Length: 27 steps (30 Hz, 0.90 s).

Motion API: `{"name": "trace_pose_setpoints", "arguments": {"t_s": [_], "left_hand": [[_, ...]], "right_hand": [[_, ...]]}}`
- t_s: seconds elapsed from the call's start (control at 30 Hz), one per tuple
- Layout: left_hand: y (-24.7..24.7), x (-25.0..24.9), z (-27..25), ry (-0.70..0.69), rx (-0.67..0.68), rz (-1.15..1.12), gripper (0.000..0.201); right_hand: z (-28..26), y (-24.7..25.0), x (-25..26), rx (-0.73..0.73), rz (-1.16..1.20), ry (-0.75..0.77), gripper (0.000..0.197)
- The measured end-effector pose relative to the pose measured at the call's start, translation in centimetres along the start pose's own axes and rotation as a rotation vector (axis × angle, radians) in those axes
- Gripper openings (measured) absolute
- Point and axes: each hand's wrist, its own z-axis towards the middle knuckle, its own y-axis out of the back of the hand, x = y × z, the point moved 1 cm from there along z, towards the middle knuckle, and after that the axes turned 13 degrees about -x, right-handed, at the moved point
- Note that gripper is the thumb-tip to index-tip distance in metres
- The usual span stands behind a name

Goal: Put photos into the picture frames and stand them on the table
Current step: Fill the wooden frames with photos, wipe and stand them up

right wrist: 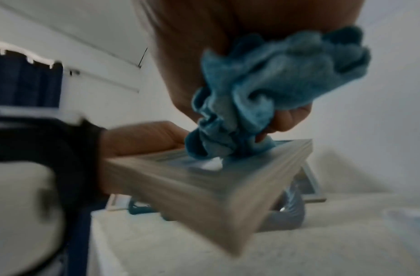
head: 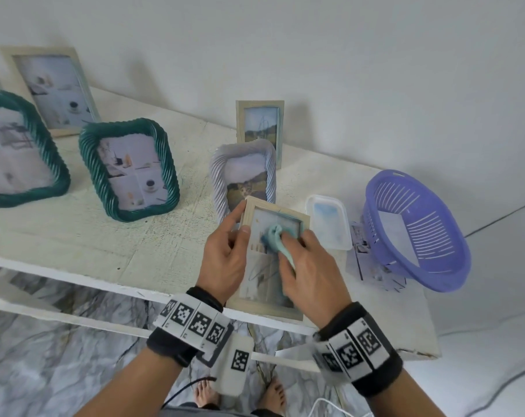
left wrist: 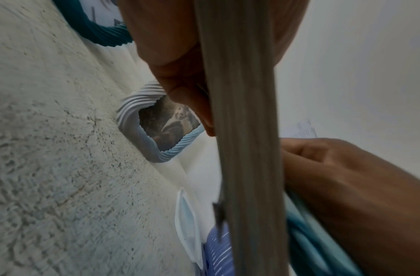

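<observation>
A pale wooden picture frame (head: 274,308) with a photo behind its glass is held tilted over the table's front edge (head: 105,266). My left hand (head: 225,254) grips the frame's left side, thumb on the front. My right hand (head: 312,272) holds a crumpled blue cloth (head: 274,237) and presses it on the glass. In the right wrist view the cloth (right wrist: 263,89) touches the frame (right wrist: 192,186). The left wrist view shows the frame's edge (left wrist: 246,130) up close.
Two green twisted frames (head: 129,170) (head: 20,152) and a wooden frame (head: 53,88) stand at the left. A white twisted frame (head: 243,173) and a small wooden frame (head: 259,127) stand just behind my hands. At the right lie a clear plastic box (head: 329,221), a purple basket (head: 414,230) and loose photos (head: 363,257).
</observation>
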Motion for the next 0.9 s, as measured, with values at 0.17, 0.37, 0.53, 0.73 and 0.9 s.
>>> {"name": "trace_pose_setpoints", "arguments": {"t_s": [0.17,0.37,0.53,0.73,0.9], "left_hand": [[0.8,0.0,-0.2,0.007,0.009,0.001,0.042],[0.6,-0.2,-0.3,-0.009,-0.013,-0.017,0.042],[1.7,-0.1,0.3,0.010,-0.027,-0.007,0.041],[1.1,-0.1,-0.7,0.015,-0.008,-0.018,0.042],[1.2,-0.6,0.2,0.031,-0.018,-0.054,0.040]], "right_hand": [[-2.4,0.5,0.8,0.121,0.004,0.085,0.029],[-0.4,-0.3,0.3,0.004,-0.067,-0.013,0.028],[-4.0,0.0,1.7,0.202,0.079,0.098,0.036],[-0.7,0.0,-0.3,0.021,-0.053,0.005,0.022],[-3.1,0.1,2.3,0.131,0.114,0.070,0.031]]}}
